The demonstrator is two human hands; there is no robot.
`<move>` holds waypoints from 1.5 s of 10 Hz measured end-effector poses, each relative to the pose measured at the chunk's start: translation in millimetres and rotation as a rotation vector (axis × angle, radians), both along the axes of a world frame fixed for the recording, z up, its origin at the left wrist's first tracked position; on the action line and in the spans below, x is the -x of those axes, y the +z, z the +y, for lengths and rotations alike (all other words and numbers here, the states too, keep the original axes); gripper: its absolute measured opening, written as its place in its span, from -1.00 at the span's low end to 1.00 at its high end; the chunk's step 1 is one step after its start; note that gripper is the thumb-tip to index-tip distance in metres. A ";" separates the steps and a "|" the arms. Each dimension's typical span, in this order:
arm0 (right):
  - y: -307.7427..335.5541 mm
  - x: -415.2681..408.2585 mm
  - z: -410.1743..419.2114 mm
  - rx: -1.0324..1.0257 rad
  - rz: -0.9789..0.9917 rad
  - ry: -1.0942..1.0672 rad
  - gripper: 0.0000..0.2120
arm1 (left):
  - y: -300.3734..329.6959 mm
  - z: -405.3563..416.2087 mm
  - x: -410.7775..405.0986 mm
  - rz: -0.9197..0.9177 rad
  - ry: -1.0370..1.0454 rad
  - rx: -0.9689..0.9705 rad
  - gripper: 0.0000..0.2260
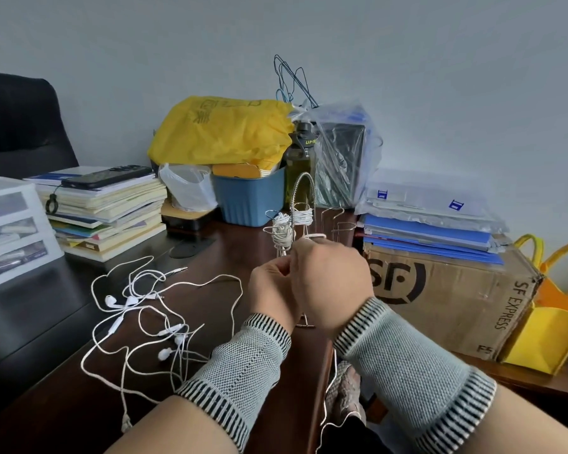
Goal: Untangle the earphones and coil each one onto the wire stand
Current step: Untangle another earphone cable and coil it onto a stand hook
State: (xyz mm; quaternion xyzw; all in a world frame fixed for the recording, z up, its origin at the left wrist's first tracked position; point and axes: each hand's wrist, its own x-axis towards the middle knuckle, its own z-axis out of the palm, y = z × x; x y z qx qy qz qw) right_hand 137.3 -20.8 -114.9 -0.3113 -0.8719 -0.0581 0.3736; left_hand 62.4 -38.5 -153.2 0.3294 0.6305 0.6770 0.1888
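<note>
A silver wire stand rises at the desk's middle, right behind my hands. Two of its arms carry coiled white earphones. My right hand is raised in front of the stand, fingers curled round a white cable that loops over another arm; the cable's free end hangs below my wrist past the desk edge. My left hand is next to it, fingers curled at the stand's lower stem. A tangle of white earphones lies on the dark desk to the left.
Stacked books with a phone on top sit at the left, a blue tub and a yellow bag behind the stand. A cardboard box with blue folders stands close on the right, a yellow tote beyond it.
</note>
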 end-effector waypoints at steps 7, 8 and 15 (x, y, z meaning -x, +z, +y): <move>-30.7 -15.4 26.3 0.797 0.877 0.277 -0.74 | -13.9 4.4 -2.2 0.127 -0.112 -0.058 -0.87; -33.5 -12.6 25.1 0.766 0.878 0.275 -0.74 | -14.4 4.3 -1.4 0.130 -0.120 -0.072 -0.89; -36.9 -11.3 37.5 0.780 0.782 0.096 -0.67 | -16.4 4.5 2.0 0.202 -0.097 -0.037 -0.83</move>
